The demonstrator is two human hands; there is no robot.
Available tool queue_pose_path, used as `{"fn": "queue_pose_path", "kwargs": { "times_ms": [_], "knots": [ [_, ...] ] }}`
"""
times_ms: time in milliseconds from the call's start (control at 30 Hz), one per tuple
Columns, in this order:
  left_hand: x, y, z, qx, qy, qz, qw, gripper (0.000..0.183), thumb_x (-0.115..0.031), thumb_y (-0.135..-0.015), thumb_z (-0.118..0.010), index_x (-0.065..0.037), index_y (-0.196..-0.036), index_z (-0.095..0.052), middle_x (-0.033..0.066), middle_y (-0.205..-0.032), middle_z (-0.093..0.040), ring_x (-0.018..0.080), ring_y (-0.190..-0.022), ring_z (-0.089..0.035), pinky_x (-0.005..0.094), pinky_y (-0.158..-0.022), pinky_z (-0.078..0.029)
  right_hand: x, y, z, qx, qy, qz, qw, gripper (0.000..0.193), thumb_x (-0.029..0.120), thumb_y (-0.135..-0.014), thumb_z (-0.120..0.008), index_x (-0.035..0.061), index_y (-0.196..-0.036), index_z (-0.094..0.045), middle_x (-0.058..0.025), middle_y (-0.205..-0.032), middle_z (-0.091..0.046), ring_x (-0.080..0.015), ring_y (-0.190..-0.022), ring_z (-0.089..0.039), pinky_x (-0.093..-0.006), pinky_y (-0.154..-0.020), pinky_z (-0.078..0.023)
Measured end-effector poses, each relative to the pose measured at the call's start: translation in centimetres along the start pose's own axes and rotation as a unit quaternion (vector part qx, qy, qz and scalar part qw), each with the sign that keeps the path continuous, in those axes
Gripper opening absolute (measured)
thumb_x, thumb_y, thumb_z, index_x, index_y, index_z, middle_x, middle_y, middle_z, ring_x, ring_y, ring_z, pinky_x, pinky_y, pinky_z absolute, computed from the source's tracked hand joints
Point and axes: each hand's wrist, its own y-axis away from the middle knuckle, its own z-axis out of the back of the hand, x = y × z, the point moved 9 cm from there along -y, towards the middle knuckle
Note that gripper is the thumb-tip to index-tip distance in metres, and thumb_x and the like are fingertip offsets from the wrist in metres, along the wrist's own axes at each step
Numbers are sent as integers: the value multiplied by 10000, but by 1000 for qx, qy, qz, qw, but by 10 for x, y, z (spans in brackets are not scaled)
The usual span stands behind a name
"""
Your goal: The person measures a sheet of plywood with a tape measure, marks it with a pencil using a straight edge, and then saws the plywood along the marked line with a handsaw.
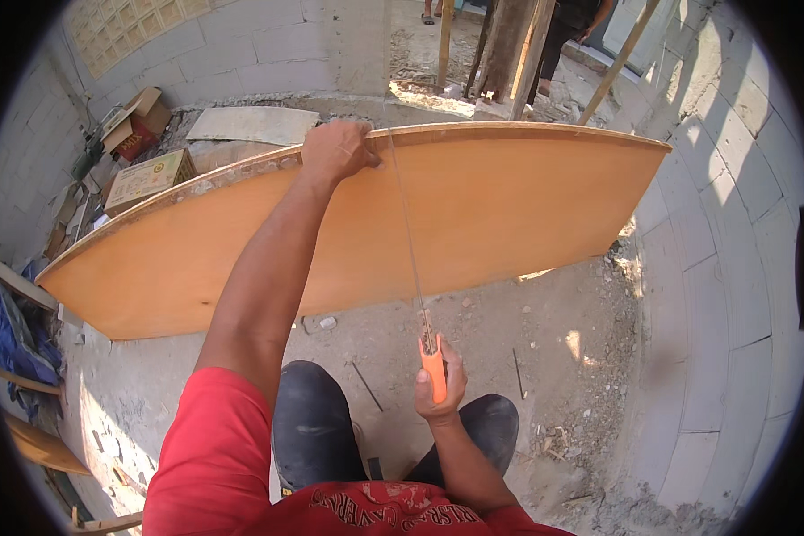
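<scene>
A long orange-brown wooden panel [500,205] stands on its edge across the view in front of me. My left hand [338,152] grips its top edge near the middle, the fingers hooked over the far side and out of sight. Close to my knees, my right hand [443,384] is wrapped around the orange handle of a handsaw [432,368]. The thin blade, seen almost edge-on, runs away from me up to the panel's top edge, just right of my left hand. Whether its teeth sit in a cut is too small to tell.
Cardboard boxes [149,181] and a pale board [252,126] lie behind the panel at left. Grey block walls [715,295] bound the right side and back. Rubble [590,384] and thin rods litter the floor. Wooden posts [509,54] and another person's legs [554,49] show beyond.
</scene>
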Motion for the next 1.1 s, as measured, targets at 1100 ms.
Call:
{"fn": "queue_pose_path", "kwargs": {
  "times_ms": [1100],
  "knots": [
    [-66, 104, 80, -62, 38, -12, 997, 548, -622, -758, -806, -133, -994, -734, 151, -901, -758, 360, -887, -737, 487, -715, -559, 117, 49, 85, 1, 15, 0, 1000, 444, 132, -968, -650, -11, -1372, -534, -230, -1230, -705, -330, -1082, -733, -396, -913, -575]
  ]
}}
